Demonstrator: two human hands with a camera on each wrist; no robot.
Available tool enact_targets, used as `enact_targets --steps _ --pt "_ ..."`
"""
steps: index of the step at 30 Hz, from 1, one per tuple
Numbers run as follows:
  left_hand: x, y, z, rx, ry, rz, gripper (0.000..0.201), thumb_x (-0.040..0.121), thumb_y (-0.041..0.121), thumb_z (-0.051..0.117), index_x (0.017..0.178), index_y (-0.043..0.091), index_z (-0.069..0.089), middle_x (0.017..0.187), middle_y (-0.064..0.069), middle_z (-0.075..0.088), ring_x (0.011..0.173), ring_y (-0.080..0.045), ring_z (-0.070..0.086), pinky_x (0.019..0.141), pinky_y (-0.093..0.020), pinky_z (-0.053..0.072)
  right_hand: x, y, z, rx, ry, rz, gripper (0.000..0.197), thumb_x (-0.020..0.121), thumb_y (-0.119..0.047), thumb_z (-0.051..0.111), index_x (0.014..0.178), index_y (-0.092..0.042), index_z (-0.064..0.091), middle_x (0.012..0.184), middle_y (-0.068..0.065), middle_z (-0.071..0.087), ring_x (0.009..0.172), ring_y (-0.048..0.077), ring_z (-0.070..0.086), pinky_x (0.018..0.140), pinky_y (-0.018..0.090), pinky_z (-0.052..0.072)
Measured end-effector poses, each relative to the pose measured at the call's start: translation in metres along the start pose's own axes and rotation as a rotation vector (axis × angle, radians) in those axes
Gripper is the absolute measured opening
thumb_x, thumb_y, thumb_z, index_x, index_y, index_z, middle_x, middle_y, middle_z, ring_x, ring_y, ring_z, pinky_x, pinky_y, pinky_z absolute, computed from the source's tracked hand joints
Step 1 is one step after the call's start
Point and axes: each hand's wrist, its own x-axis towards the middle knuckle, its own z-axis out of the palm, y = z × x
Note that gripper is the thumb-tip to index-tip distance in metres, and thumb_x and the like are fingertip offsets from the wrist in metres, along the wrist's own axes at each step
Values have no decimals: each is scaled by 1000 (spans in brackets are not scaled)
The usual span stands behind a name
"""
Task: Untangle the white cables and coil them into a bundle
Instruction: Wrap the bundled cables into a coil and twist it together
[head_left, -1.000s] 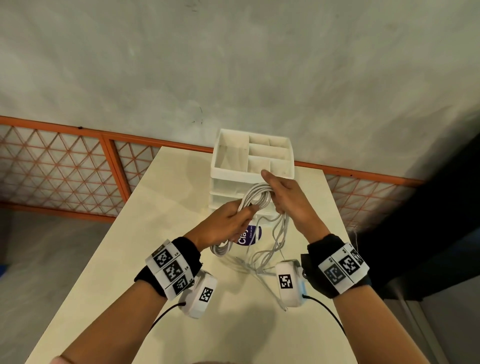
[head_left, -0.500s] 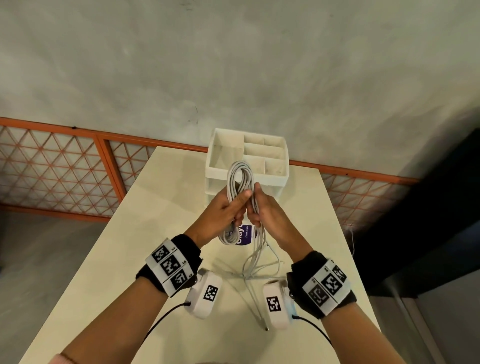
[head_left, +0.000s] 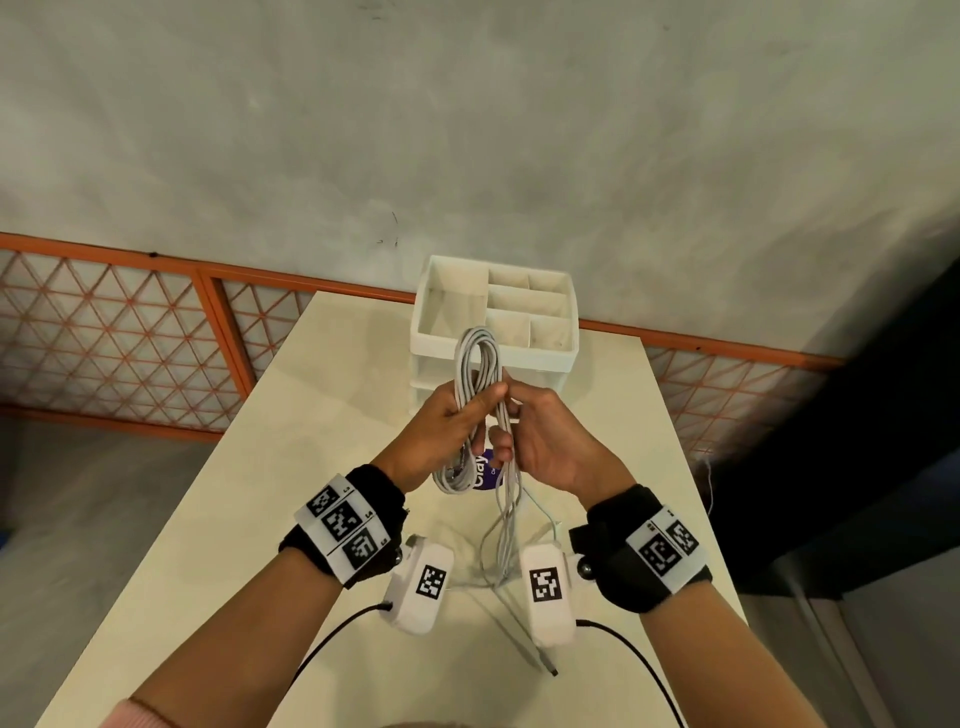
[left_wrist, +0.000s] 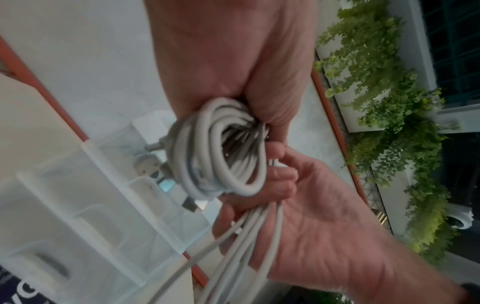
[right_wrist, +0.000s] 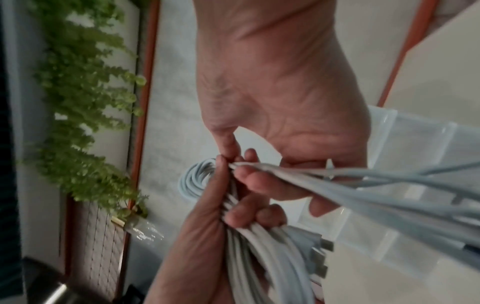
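A coil of white cables stands upright above the table, in front of the organizer. My left hand grips the coil round its middle, thumb across the front. My right hand is close beside it, fingers curled round the loose strands that hang down to the table. One plug end lies near the front. In the left wrist view the coil sits in my left palm, with the right hand below. In the right wrist view the strands run past my right hand.
A white compartment organizer with drawers stands at the table's far end. A purple-labelled item lies behind the coil's lower loop. The cream table ends at an orange mesh railing. A dark drop lies past the right edge.
The coil has turned from lying across my hands to standing upright. My right hand has left the coil's top and now holds the trailing strands beside the left hand.
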Motion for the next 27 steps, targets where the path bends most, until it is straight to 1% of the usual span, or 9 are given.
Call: enact_targets --steps 3,6,9,11,13,15,18,24,27 --pt "3 -3 1 -22 61 13 37 100 25 40 84 -1 60 41 8 54 38 -5 43 45 -20 39 2 3 5 -53 -38 -48 55 99 -52 25 98 -9 59 54 4 54 42 10 38 45 21 37" --pt "14 -12 -9 -82 240 26 40 100 30 39 77 7 63 42 4 48 39 -11 41 44 -23 37 3 12 -1 -277 -37 -96 61 94 -63 18 86 -15 55 54 -3 44 45 10 36 49 22 37" --pt "24 -23 -18 -126 437 8 43 100 32 39 71 13 64 53 -12 49 40 -13 41 42 -23 35 2 18 -3 -635 104 -293 35 98 -48 36 90 -15 47 58 -3 41 48 8 38 56 26 34" --pt "29 -30 -17 -145 533 10 43 101 28 39 68 12 61 54 -8 53 40 -10 45 43 -21 38 3 19 3 -838 161 -433 21 99 -34 41 101 -14 46 63 -3 49 55 11 46 61 29 38" --pt "34 -34 -18 -158 619 12 39 100 26 39 68 12 57 58 -3 56 47 -13 50 52 -26 42 1 20 12 -942 100 -488 24 100 -29 40 119 -15 47 72 0 57 63 16 52 65 30 43" --pt "39 -37 -21 -175 687 13 32 98 29 40 72 17 53 64 -1 57 55 -17 50 59 -33 41 -2 21 14 -929 -53 -429 35 101 -30 37 136 -27 40 73 -3 56 63 13 50 63 23 44" --pt "44 -33 -23 -217 708 13 27 97 30 40 75 19 49 65 -1 55 55 -17 48 57 -34 40 0 26 7 -832 -224 -276 47 102 -34 30 147 -39 19 70 -2 51 52 10 44 57 19 42" --pt "42 -24 -13 -592 703 -122 34 100 27 38 69 15 45 51 6 49 37 -7 44 40 -20 40 4 43 -4 -889 -280 -238 53 102 -36 30 145 -50 3 79 -2 55 60 12 45 67 23 43" --pt "45 -24 -16 -765 714 -151 29 98 23 41 71 15 44 51 5 46 38 -6 41 43 -19 39 1 46 -9 -789 -330 -284 61 100 -31 41 144 -53 4 112 10 59 70 19 44 66 24 44"
